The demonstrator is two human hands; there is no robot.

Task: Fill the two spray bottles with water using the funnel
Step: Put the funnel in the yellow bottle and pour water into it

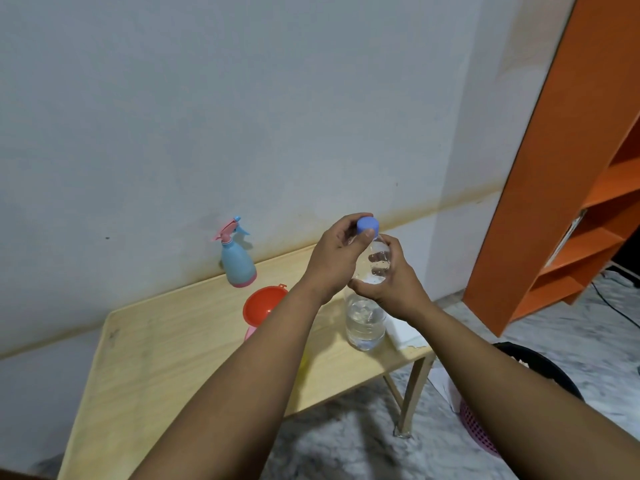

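The clear water bottle (365,320) stands upright near the right end of the wooden surface (166,358), partly filled with water. The right hand (391,282) has its grip wrapped round the bottle's upper body, fingers curled across the front of the clear plastic. The left hand (332,261) comes in from the bottle's left, and its thumb and fingers pinch the blue cap (367,225) that sits at the top of the bottle's neck.

To the left of the bottle, an orange funnel (261,306) sits with its wide mouth up in something pink that the left forearm largely hides. Farther left and behind the bottle, against the wall, a blue spray bottle (237,263) with a pink trigger head stands upright. A white folded cloth or paper (403,332) lies just to the right of the bottle's base, at the surface's edge.

Beyond the bottle to the right stands an orange shelf unit (568,188) on a grey marbled floor (346,445). Below the right forearm are a dark round bin and a pink mesh basket (474,424).
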